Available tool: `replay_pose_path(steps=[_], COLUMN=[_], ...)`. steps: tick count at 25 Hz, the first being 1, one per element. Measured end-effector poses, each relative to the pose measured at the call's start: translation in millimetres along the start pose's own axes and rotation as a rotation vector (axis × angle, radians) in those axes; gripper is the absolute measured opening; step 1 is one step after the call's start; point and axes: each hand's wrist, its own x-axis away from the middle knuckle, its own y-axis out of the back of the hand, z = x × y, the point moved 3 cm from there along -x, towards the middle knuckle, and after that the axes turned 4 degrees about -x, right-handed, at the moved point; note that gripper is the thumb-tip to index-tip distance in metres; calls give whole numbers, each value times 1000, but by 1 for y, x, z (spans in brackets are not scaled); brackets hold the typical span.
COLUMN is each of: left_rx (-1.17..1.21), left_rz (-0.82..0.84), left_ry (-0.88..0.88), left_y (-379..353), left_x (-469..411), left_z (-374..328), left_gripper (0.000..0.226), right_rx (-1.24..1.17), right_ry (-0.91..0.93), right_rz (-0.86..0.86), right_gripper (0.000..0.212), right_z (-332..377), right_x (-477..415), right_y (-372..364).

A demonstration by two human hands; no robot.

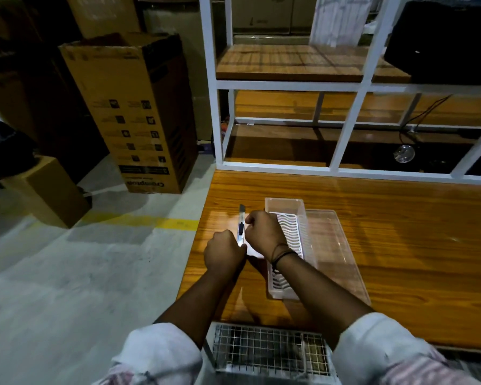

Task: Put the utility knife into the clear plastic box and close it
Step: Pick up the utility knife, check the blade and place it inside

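A silver utility knife with a black slider and its blade pointing away from me is held just above the left part of the wooden table. My left hand grips its near end. My right hand holds its middle from the right side. Right of the hands, the clear plastic box lies open with a white ribbed tray inside. Its clear lid lies flat beside it on the right. My right wrist hides part of the box.
A white metal shelf frame with wooden boards stands behind the table. Cardboard boxes stand on the concrete floor to the left. A wire mesh cage sits below the table's near edge, between my arms.
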Motion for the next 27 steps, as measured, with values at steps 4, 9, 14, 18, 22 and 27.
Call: replay_pose_path(steps=[4, 9, 14, 18, 22, 27], left_rx=[19, 51, 156, 188, 225, 425], left_rz=[2, 10, 14, 44, 14, -2], left_ry=[45, 0, 55, 24, -20, 37], left_y=[1, 2, 11, 17, 29, 38], left_x=[2, 2, 3, 4, 6, 9], left_z=[2, 11, 23, 19, 14, 13], left_gripper=[37, 36, 43, 50, 48, 30], right_rx=[-8, 55, -16, -236, -463, -783], right_ry=[-119, -247, -335, -476, -515, -461], right_rz=[55, 141, 155, 162, 130, 142], right_gripper=[15, 37, 30, 39, 30, 24], right_z=[8, 9, 5, -2, -2, 6], right_x=[-12, -19, -27, -34, -33, -30], right_y=[-13, -30, -38, -41, -41, -22])
